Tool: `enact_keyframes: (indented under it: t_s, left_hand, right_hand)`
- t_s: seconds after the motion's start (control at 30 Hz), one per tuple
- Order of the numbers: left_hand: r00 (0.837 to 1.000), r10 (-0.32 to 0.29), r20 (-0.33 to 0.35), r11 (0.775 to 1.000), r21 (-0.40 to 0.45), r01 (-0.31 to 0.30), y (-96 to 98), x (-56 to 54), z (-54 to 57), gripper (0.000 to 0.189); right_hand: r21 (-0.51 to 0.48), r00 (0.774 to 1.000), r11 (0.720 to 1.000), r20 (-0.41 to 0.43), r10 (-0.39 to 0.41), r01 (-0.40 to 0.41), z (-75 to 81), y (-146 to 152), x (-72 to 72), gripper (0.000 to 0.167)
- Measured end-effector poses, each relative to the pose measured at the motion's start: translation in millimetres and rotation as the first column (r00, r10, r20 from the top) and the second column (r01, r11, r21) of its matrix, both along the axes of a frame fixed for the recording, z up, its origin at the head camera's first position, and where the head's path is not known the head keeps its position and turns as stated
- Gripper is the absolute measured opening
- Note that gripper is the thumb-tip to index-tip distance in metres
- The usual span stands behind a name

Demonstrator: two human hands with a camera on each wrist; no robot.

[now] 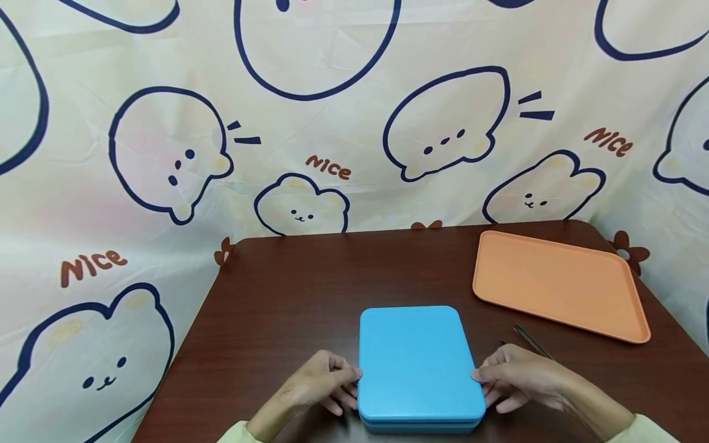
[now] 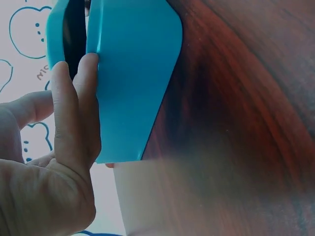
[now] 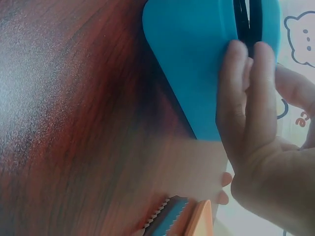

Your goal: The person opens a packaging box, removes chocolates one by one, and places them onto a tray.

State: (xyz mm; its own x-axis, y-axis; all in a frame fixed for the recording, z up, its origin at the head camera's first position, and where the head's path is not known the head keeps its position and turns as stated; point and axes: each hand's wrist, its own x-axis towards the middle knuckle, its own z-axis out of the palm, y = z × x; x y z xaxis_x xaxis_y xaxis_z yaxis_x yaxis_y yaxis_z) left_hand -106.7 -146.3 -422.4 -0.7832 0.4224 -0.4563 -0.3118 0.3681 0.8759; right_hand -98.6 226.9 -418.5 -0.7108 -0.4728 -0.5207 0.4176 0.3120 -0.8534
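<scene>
A blue rectangular box stands near the table's front, its flat lid [image 1: 418,363] over a matching base [image 1: 421,426]. Dark space shows between lid and base in both wrist views. My left hand [image 1: 321,381] pinches the lid's left edge, thumb at the top rim and fingers below. On the opposite edge, my right hand [image 1: 520,378] pinches the lid the same way. Two left fingertips [image 2: 88,61] reach the gap beside the base [image 2: 133,73]. Right fingertips [image 3: 263,51] lie along the same gap on the other side. What the box contains is hidden.
An orange tray [image 1: 559,286] lies at the back right of the dark brown table [image 1: 310,277]. Between it and my right hand is a narrow dark object [image 1: 532,339] with toothed edges. A cartoon-printed cloth [image 1: 360,135] hangs behind and beside the table.
</scene>
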Motion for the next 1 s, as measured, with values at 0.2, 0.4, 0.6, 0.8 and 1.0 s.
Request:
enact_keyframes:
  t_s: [0.2, 0.4, 0.6, 0.8, 1.0]
  left_hand:
    - [1.0, 0.004, 0.0, 1.0, -0.001, -0.004, 0.3, 0.5, 2.7, 0.026]
    - [0.999, 0.034, -0.006, 0.999, -0.002, -0.034, 1.5, 0.8, 6.2, 0.024]
    - [0.998, 0.062, -0.029, 0.997, 0.049, -0.061, 2.8, -0.9, 12.4, 0.024]
    - [0.994, 0.103, -0.036, 0.99, 0.105, -0.098, 3.8, -3.6, 17.2, 0.025]
    - [0.99, 0.108, -0.096, 0.982, 0.163, -0.091, 5.2, -5.9, 18.3, 0.027]
  right_hand:
    - [-0.07, 0.999, 0.998, 0.044, 0.0, 0.003, 0.5, 3.3, -0.4, 0.022]
    - [-0.179, 0.998, 0.984, 0.064, 0.01, 0.002, -0.3, 8.0, -2.9, 0.022]
    - [-0.206, 1.0, 0.979, 0.031, -0.003, 0.01, -2.8, 11.8, -4.4, 0.021]
    - [-0.234, 1.0, 0.972, 0.028, -0.001, 0.008, -0.9, 12.9, -5.3, 0.012]
    - [-0.19, 0.999, 0.982, -0.039, -0.01, 0.002, 2.9, 13.4, -7.7, 0.021]
